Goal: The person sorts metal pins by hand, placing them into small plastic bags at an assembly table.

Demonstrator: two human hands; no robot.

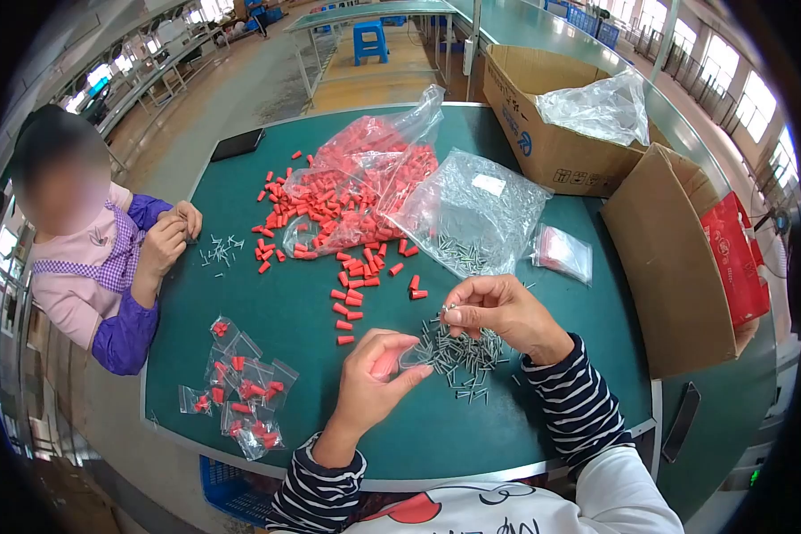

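Between the fingers and thumb of my left hand (372,378) is a small clear plastic bag (416,356), its mouth toward the right. My right hand (507,316) pinches a few small metal screws (451,309) just above and to the right of that bag. Under and beside my right hand lies a pile of loose silver screws (467,356). Beyond my hands, red tapered plastic caps (356,283) are scattered on the green table. A large clear bag (365,178) spills more of these caps, and another clear bag (472,214) has screws in it.
Filled small bags (249,387) lie at the left front. A co-worker (98,240) sits at the left, hands near a few screws (222,249). Cardboard boxes (543,133) stand at the right back. A stack of small bags (562,254) and a dark phone (238,145) are on the table (311,481).
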